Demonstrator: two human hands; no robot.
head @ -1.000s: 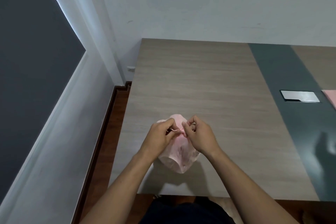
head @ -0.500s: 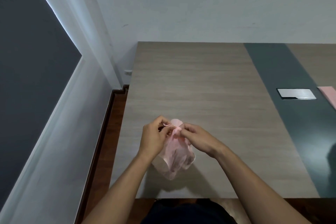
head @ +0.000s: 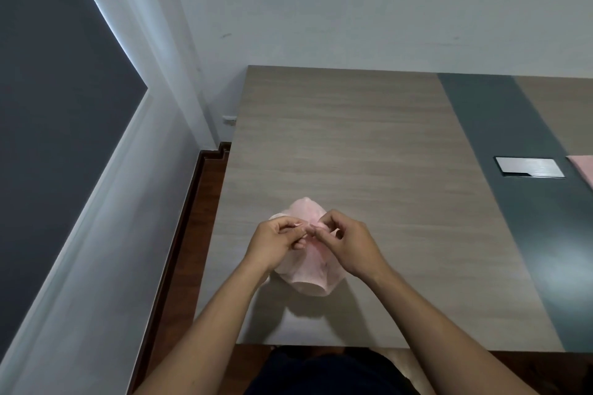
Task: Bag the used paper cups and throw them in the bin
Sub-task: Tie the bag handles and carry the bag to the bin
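Wood-grain table (head: 369,138), with a grey strip (head: 513,202) running down its right side. The pink bag (head: 308,279) sits close to the table's near edge, left of centre; I cannot make out its contents. My left hand (head: 272,244) and right hand (head: 349,244) meet over its top, fingers curled, each pinching the gathered plastic. A metal plate (head: 529,167) is set in the strip. A pink sheet (head: 582,167) lies at the right edge.

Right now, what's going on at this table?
A person is pinching the gathered top of a thin pink plastic bag with the left hand and right hand, apparently knotting it. The bag sits on the wood-grain table near its front edge. Its contents can't be made out.
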